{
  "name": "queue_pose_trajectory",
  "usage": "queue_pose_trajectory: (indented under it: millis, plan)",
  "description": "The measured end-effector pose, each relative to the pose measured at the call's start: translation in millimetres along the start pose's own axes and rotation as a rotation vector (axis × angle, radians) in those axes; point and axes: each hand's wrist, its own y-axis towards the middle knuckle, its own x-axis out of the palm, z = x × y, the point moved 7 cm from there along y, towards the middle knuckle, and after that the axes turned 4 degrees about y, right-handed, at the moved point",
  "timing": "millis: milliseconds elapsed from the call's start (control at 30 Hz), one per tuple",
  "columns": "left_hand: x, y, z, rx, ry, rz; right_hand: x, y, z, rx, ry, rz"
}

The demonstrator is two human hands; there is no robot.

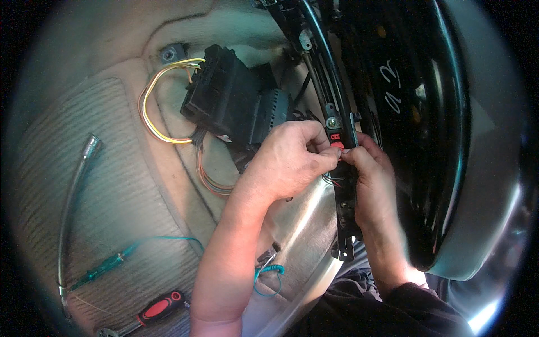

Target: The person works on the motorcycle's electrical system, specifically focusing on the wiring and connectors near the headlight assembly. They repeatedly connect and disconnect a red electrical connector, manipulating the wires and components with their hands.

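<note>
A small red plastic connector [336, 137] sits against the black metal rail [344, 210] of a tipped car seat. My left hand [293, 158] comes in over the rail's left side, thumb and forefinger pinched on the connector. From the right, my right hand [373, 182] closes around the rail, with its thumb tip at the connector's edge. The right fingers are partly hidden behind the rail. Thin wires [331, 180] hang just below the fingertips. Left of my hands rests a black plastic module box [222, 95] with yellow, white and brown wires [147, 109] looping from it.
The seat's glossy black underside [415, 146] fills the right. On the ribbed beige carpet [106, 208] lie a long metal bar [70, 219], a teal test probe [104, 267] with a coiled lead [270, 269], and a ratchet with a red and black handle [160, 308].
</note>
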Motion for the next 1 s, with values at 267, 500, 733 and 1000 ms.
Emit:
queue_pose_trajectory:
  millis: [267, 500, 733, 1000]
  plan:
    - [0.4, -0.1, -0.2, -0.022, 0.005, -0.065, -1.1, 0.7, -0.8, -0.002, -0.033, 0.005]
    - [-1.0, -3.3, 6.9, 0.066, 0.017, -0.046, -0.7, -1.3, -1.4, -0.015, -0.043, 0.005]
    - [-3.5, -5.2, 10.6, 0.102, 0.062, 0.048, -0.4, -3.9, 2.0, 0.003, 0.119, 0.033]
    - [-4.4, -8.0, 26.2, 0.333, 0.160, 0.156, -2.1, -3.1, -1.4, 0.011, 0.218, -0.021]
